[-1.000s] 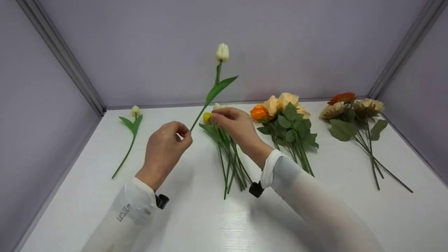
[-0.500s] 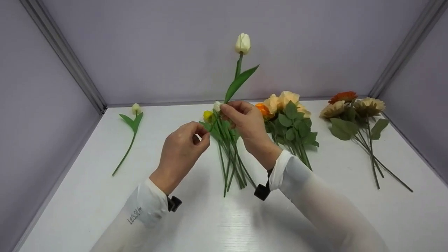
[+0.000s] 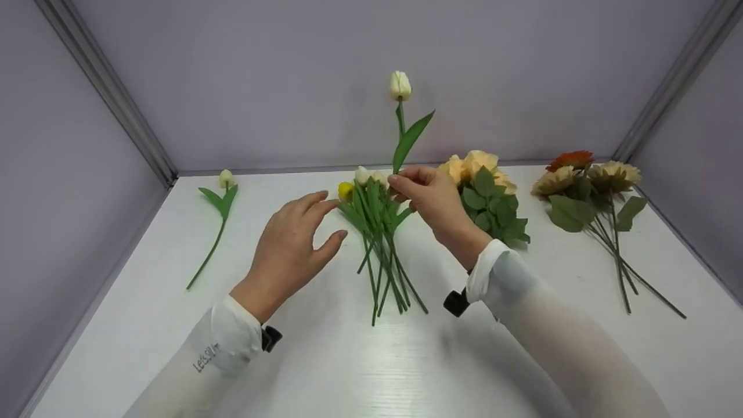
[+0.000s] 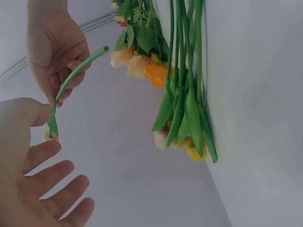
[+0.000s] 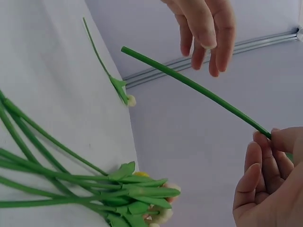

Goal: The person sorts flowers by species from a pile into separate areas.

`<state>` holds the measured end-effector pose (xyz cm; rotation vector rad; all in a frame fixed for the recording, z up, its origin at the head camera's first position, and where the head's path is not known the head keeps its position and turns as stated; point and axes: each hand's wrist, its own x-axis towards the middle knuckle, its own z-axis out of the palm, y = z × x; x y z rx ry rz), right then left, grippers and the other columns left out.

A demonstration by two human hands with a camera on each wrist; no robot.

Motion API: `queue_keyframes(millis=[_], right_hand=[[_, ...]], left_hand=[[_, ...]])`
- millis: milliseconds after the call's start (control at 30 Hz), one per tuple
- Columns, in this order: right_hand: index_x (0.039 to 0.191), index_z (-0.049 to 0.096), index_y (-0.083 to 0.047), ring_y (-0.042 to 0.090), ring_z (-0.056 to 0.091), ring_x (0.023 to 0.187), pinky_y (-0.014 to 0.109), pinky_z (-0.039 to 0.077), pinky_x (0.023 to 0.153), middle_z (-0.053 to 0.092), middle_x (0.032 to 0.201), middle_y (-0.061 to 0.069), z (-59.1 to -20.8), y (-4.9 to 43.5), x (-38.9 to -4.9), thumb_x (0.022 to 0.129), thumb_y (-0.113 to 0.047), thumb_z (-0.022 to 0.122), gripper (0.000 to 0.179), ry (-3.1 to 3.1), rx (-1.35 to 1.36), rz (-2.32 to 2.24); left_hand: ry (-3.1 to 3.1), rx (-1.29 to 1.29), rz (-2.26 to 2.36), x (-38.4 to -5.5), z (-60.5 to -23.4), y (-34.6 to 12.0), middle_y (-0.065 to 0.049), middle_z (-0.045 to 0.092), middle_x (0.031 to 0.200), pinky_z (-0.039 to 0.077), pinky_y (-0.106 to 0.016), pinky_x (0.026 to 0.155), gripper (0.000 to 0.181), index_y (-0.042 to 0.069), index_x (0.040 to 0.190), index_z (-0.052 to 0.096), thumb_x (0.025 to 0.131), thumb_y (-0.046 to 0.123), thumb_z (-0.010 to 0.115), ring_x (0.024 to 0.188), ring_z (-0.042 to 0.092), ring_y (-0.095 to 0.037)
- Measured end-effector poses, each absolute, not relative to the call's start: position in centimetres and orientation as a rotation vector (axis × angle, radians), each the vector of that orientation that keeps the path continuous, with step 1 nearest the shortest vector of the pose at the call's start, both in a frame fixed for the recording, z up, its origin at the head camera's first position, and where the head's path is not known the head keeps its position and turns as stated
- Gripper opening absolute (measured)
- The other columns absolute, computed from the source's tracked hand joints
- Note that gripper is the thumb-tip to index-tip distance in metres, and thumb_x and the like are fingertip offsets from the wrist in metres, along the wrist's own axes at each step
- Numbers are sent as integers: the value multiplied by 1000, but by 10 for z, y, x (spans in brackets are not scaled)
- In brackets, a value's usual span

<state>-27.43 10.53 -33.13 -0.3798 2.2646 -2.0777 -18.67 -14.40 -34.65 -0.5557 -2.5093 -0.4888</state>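
Note:
A white tulip (image 3: 400, 87) stands upright in the air, its green stem (image 5: 199, 90) pinched between thumb and fingers of my right hand (image 3: 438, 203). The stem's bare lower end slants down and left of that grip. My left hand (image 3: 293, 247) hovers left of the stem with its fingers spread and thumb apart, holding nothing. Beneath and between the hands lies a bunch of tulips (image 4: 182, 109) on the white table (image 3: 325, 360), with white heads and a yellow tulip head (image 3: 345, 191). Farther left, a single white tulip (image 3: 223, 203) lies alone.
Right of the tulip bunch lie peach roses (image 3: 479, 168) with dark leaves; an orange rose (image 4: 156, 74) shows in the left wrist view. Beige and rust-red flowers (image 3: 609, 177) lie at the far right. Grey panels (image 3: 290, 87) enclose the back and sides.
Both hands moved right with the white tulip. My right hand came to its stem and took hold; my left hand, which pinched the stem, let go, spread its fingers and drew back left.

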Motion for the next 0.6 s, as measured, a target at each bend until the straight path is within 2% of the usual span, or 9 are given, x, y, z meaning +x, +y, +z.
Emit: queue_keyframes(millis=[100,233,333,500,600], right_hand=[[113,72,-2,26,66,91,30,47,68,73,101,11,-338,114,-279,98,-31,72,32,2318,-348,-1950],[113,73,-3,24,66,89,29,48,66,73,99,9,-352,121,-284,98,-32,72,32,2388,-306,-1757],[109,75,-6,22,66,87,32,50,69,74,98,7,-364,120,-285,97,-31,72,28,2413,-284,-1633],[105,76,-5,21,68,85,45,52,81,74,96,8,-382,109,-285,96,-28,74,25,2410,-269,-1543],[101,76,-6,20,66,83,44,51,80,72,93,7,-389,102,-286,96,-28,74,23,2422,-251,-1525]], left_hand=[[-2622,-504,-424,-189,-349,-156,-13,41,158,28,-55,117,62,12,153,49,102,44,62,143,40,-35],[-2764,-401,-379,-195,-357,-176,-15,27,166,12,-59,121,73,15,160,35,102,54,56,150,25,-38],[-2835,-318,-354,-201,-366,-194,-17,22,167,8,-62,121,78,15,163,30,102,58,53,152,20,-41],[-2900,-177,-355,-213,-384,-227,-25,18,166,6,-68,118,83,9,162,27,102,60,52,151,16,-48],[-2916,-110,-391,-217,-394,-246,-30,17,164,5,-71,116,84,5,161,28,102,59,51,149,16,-51]])
